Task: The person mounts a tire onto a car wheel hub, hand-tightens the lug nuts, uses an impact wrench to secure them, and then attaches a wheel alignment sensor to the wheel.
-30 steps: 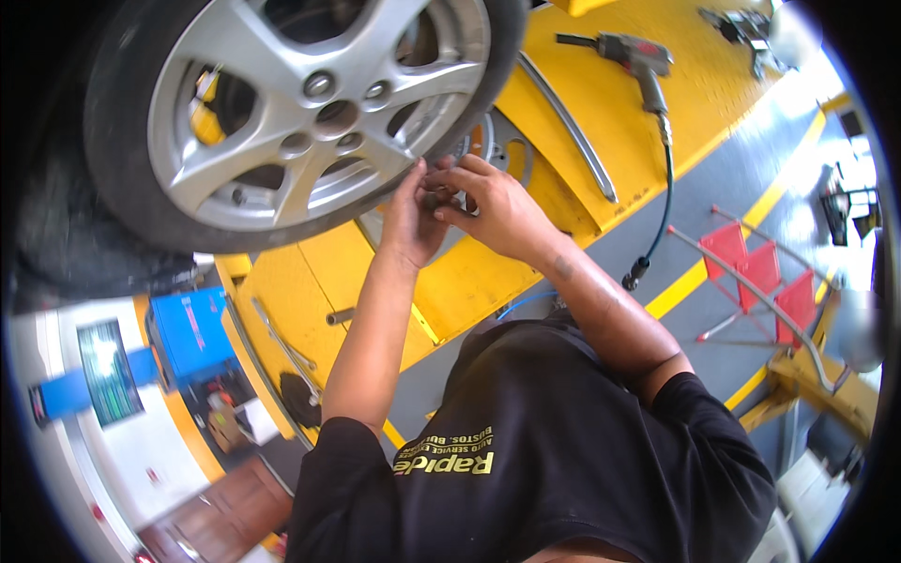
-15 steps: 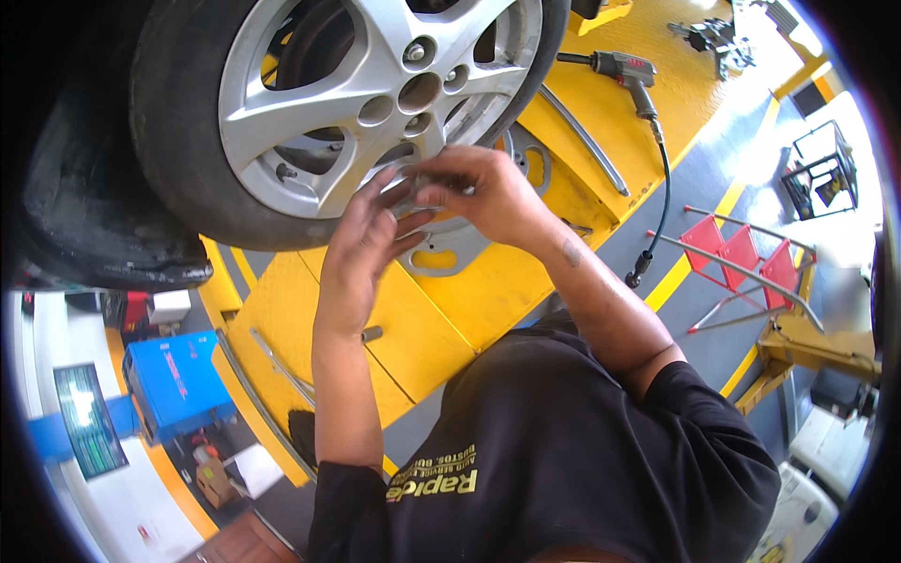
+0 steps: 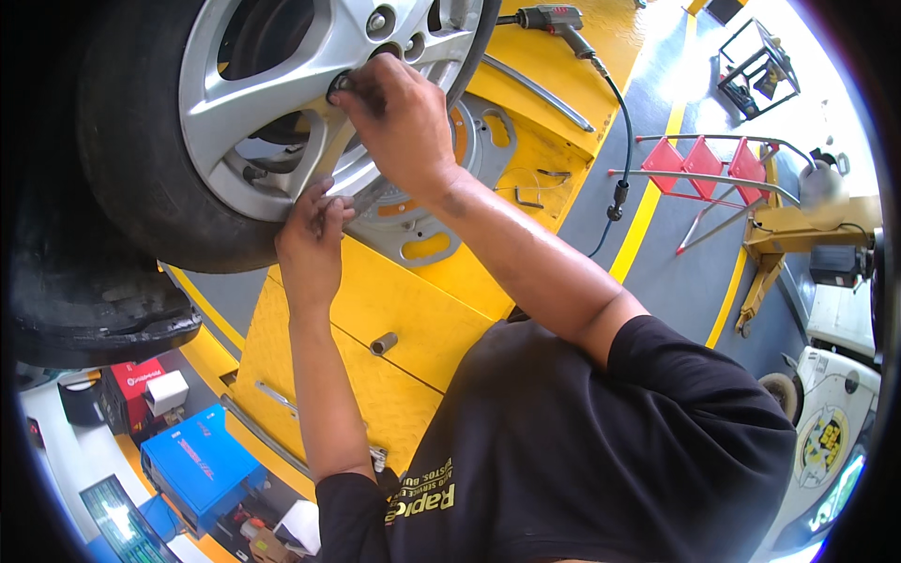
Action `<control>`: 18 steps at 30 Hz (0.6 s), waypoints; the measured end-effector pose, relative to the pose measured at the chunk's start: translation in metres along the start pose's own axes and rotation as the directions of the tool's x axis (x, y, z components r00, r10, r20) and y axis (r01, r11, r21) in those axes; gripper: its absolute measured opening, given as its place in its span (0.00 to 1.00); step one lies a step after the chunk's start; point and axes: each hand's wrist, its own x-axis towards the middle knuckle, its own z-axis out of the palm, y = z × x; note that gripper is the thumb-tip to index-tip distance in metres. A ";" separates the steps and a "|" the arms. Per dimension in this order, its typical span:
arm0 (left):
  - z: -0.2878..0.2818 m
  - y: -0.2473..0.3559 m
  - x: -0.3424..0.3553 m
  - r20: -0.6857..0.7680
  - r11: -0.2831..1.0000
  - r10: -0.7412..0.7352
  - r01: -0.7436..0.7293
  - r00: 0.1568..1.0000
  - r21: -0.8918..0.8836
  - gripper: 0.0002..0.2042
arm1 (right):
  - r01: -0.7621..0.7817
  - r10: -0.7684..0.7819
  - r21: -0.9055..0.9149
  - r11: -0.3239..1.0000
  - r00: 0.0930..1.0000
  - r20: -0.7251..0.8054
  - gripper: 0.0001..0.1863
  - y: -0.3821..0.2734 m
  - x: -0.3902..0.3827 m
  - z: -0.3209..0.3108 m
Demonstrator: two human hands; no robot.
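Note:
A silver alloy wheel with a black tyre stands at the upper left. My right hand reaches to one of its bolt holes, the fingertips pinched around a small dark piece that looks like a lug nut, mostly hidden by the fingers. Lug nuts sit in other holes near the hub. Lower down, my left hand is by the rim's bottom edge, fingers curled in; whatever they hold is hidden. Below it, a grey socket lies on the yellow lift platform.
An air impact wrench with a hose lies on the platform at the top. A round metal turning plate sits under the wheel. To the right stands a red step ladder; a blue cabinet is at lower left.
My hands, together below the hub before, have parted. The right moved up to the bolt hole; the left moved down to the rim's edge. The whole view has shifted.

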 end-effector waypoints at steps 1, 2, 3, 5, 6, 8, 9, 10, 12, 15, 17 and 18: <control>-0.001 0.001 0.000 0.008 1.000 0.006 -0.006 1.000 -0.012 0.15 | 0.048 -0.050 -0.047 0.998 0.998 -0.042 0.12 0.002 0.000 0.004; -0.002 0.002 0.000 0.016 1.000 -0.008 0.009 1.000 -0.023 0.16 | 0.092 -0.099 -0.096 0.991 0.992 -0.076 0.12 0.003 0.000 0.006; -0.002 0.002 0.000 0.021 0.999 -0.010 0.011 1.000 -0.039 0.16 | 0.103 -0.111 -0.095 0.990 0.989 -0.093 0.11 0.005 -0.001 0.009; -0.001 0.002 -0.002 0.030 0.998 -0.008 0.010 1.000 -0.059 0.16 | 0.114 -0.126 -0.100 0.988 0.984 -0.125 0.11 0.007 -0.003 0.012; -0.001 0.001 -0.002 0.029 0.998 0.000 0.002 1.000 -0.062 0.16 | 0.114 -0.128 -0.114 0.987 0.984 -0.124 0.10 0.007 -0.003 0.013; -0.001 0.000 -0.002 0.027 0.998 0.014 -0.012 1.000 -0.069 0.17 | 0.115 -0.133 -0.145 0.983 0.984 -0.118 0.09 0.006 -0.004 0.013; -0.002 -0.001 -0.002 0.027 0.997 0.018 -0.016 0.999 -0.073 0.17 | 0.119 -0.138 -0.175 0.977 0.985 -0.102 0.09 0.004 -0.004 0.012; -0.002 -0.002 -0.001 0.025 0.997 0.035 -0.033 0.999 -0.072 0.17 | 0.122 -0.143 -0.205 0.971 0.986 -0.087 0.08 0.003 -0.004 0.010; -0.003 -0.003 0.000 0.033 0.998 0.027 -0.025 0.999 -0.066 0.17 | 0.128 -0.149 -0.261 0.957 0.987 -0.061 0.08 -0.001 -0.003 0.005; -0.003 -0.004 0.000 0.041 0.996 0.032 -0.028 0.999 -0.087 0.18 | 0.121 -0.131 -0.319 0.940 0.991 -0.013 0.08 -0.007 -0.002 -0.001; -0.003 -0.005 0.000 0.044 0.994 0.028 -0.024 0.999 -0.102 0.18 | 0.103 -0.098 -0.331 0.938 0.995 0.033 0.08 -0.010 -0.001 -0.003; -0.002 -0.005 -0.001 0.045 0.994 0.027 -0.022 0.999 -0.104 0.18 | 0.105 -0.098 -0.323 0.941 0.994 0.038 0.08 -0.011 0.000 -0.003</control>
